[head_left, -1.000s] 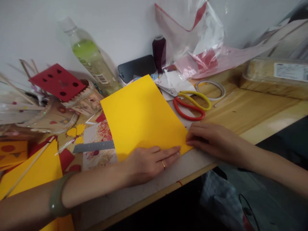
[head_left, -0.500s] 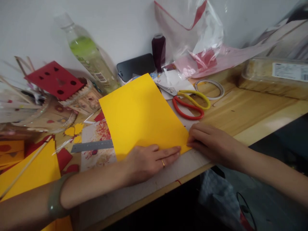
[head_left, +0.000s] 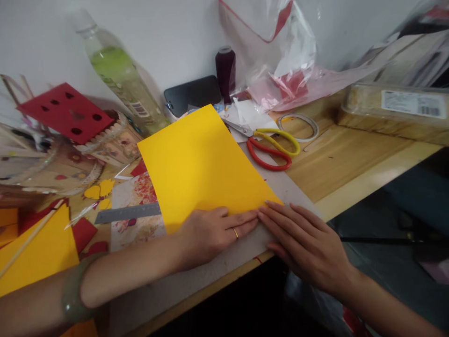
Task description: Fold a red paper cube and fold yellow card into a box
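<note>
A sheet of yellow paper [head_left: 199, 164] lies on a pale grey board [head_left: 294, 192] near the table's front edge. My left hand [head_left: 213, 234], with a ring on one finger, rests flat on the paper's near edge, its fingers pointing right. At the near right corner, the outstretched fingers of my right hand [head_left: 308, 243] lie flat and touch the paper beside my left fingertips. Both palms hide most of the near edge. Beyond the paper's right side are scissors [head_left: 268, 147] with one red and one yellow handle. A grey ruler [head_left: 128, 213] pokes out on the left.
Behind stand a bottle [head_left: 122, 79], a dark phone [head_left: 192, 93] and a purple thread spool [head_left: 225, 72]. A tape roll [head_left: 312, 126] and a clear plastic box [head_left: 393, 110] are to the right. More yellow paper [head_left: 45, 248] and decorated holders [head_left: 66, 168] are at left.
My right hand has gone from curled fingers at the paper's corner to flat, extended fingers nearer me. My left hand stays on the paper. The view has shifted slightly.
</note>
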